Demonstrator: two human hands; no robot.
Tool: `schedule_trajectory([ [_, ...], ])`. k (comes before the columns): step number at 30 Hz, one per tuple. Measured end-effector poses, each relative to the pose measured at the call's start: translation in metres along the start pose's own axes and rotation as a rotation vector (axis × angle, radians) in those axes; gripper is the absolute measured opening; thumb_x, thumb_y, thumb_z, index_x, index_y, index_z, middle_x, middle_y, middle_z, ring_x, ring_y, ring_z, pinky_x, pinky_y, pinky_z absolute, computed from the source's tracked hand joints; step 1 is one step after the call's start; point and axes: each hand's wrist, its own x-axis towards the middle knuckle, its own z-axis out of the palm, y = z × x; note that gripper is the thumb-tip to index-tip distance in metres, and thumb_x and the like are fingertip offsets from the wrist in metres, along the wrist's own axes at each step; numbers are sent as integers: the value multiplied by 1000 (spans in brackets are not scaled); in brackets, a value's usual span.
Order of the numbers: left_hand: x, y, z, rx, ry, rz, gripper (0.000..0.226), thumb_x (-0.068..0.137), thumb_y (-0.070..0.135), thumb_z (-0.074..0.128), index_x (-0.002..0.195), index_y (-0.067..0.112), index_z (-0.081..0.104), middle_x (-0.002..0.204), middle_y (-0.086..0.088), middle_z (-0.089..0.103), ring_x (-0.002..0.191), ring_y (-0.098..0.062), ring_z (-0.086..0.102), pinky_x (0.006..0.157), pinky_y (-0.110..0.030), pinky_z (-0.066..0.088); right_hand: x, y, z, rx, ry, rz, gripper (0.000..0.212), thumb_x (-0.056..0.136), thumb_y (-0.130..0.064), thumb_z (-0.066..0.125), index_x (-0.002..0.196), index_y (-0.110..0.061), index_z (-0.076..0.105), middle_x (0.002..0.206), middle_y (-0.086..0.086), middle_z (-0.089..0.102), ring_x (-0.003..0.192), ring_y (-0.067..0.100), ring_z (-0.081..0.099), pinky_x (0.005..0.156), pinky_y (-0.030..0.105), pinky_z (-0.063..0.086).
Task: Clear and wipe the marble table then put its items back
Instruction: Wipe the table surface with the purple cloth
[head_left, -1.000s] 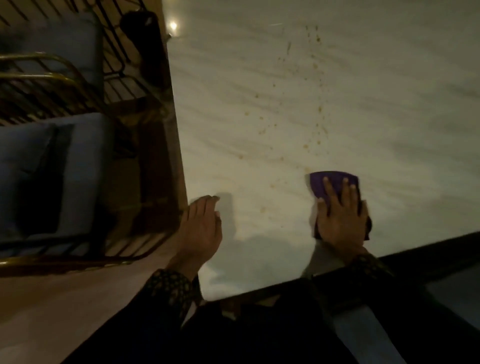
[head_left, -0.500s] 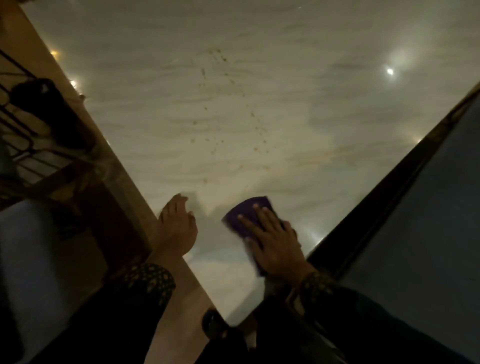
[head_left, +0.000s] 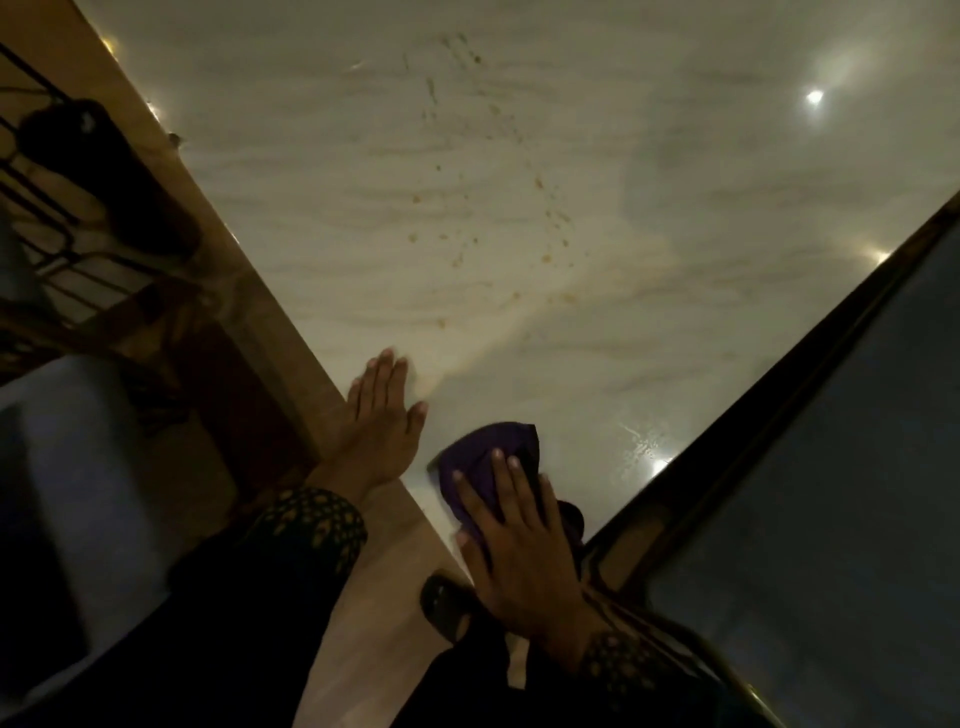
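Note:
The white marble table (head_left: 597, 156) fills the upper middle of the view, with several small brown specks (head_left: 467, 239) scattered across it. My right hand (head_left: 519, 545) lies flat on a purple cloth (head_left: 483, 462) and presses it onto the marble at the near corner. My left hand (head_left: 382, 421) rests flat with fingers together on the table's left edge, holding nothing. A shiny damp patch (head_left: 644, 441) shows to the right of the cloth.
A dark chair frame (head_left: 67, 244) with a black object (head_left: 104, 176) on it stands to the left, above a blue cushion (head_left: 78, 493). A dark seat or surface (head_left: 831, 493) borders the table on the right. A dark sandal (head_left: 447, 608) lies below the corner.
The view has swung further left and closer. My right hand has dragged the purple cloth toward the near corner. My left hand stays on the table's left edge.

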Motion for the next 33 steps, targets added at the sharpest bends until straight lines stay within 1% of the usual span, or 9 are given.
schedule_trajectory([
  [4, -4, 0, 5, -6, 22, 17, 81, 87, 56, -1, 154, 12, 2, 162, -7, -8, 147, -15, -12, 113, -27, -17, 19, 33, -9, -47, -12, -77, 61, 98, -48, 31, 152, -42, 4, 163, 3, 4, 150, 24, 3, 117, 51, 7],
  [8, -4, 3, -1, -13, -11, -2, 83, 85, 56, -1, 154, 11, 2, 162, -7, -7, 149, -19, -9, 114, -29, -13, 89, 75, -23, -38, 85, 67, 57, 97, -48, 30, 152, -39, 18, 160, 7, 18, 148, 27, 17, 116, 53, 18],
  [10, -1, 1, -9, 29, -8, 30, 70, 96, 48, 17, 154, 11, 10, 162, -8, 3, 150, -23, 4, 119, -34, 0, 131, 98, -35, -37, 111, 158, 57, 97, -50, 27, 152, -38, 20, 159, 10, 23, 146, 29, 20, 115, 55, 18],
  [12, 3, -3, -17, 24, 80, 63, 57, 99, 40, 31, 148, 11, 32, 155, -11, 29, 143, -27, 28, 116, -41, 23, 164, 118, -48, -44, 71, 224, 58, 97, -54, 19, 153, -39, 11, 160, 12, 18, 148, 29, 13, 116, 55, 11],
  [15, 21, -12, -30, 35, 205, 96, 52, 95, 39, 29, 131, 10, 53, 132, -10, 56, 123, -30, 53, 103, -42, 41, 179, 124, -52, -68, 96, 228, 60, 97, -56, 14, 154, -35, 8, 160, 16, 17, 148, 31, 11, 116, 52, 10],
  [20, 74, -31, -39, 38, 246, -58, 61, 93, 40, 22, 140, 7, 44, 148, -14, 42, 140, -31, 36, 117, -47, 23, 100, 99, -37, -2, 78, 171, 58, 99, -55, 12, 153, -36, 11, 161, 8, 14, 149, 25, 9, 118, 45, 12],
  [24, 120, -50, -48, 8, 285, -100, 61, 96, 39, 26, 143, 3, 40, 152, -18, 35, 141, -35, 31, 117, -48, 20, 73, 114, -45, -7, 23, 141, 56, 98, -56, 19, 152, -42, 11, 162, -2, 8, 149, 20, 8, 118, 41, 11],
  [30, 141, -62, -42, 30, 324, -101, 58, 98, 38, 24, 146, 7, 35, 154, -15, 33, 144, -30, 28, 119, -46, 19, 177, 202, -85, -54, 151, 239, 58, 97, -51, 31, 152, -34, 22, 158, 10, 24, 146, 31, 21, 114, 52, 23],
  [33, 146, -62, -43, 15, 337, -104, 59, 97, 40, 23, 146, 10, 34, 155, -11, 31, 145, -27, 26, 119, -43, 17, 255, 248, -108, -68, 137, 350, 63, 96, -61, 20, 153, -36, 15, 159, 15, 20, 146, 34, 16, 116, 54, 16],
])
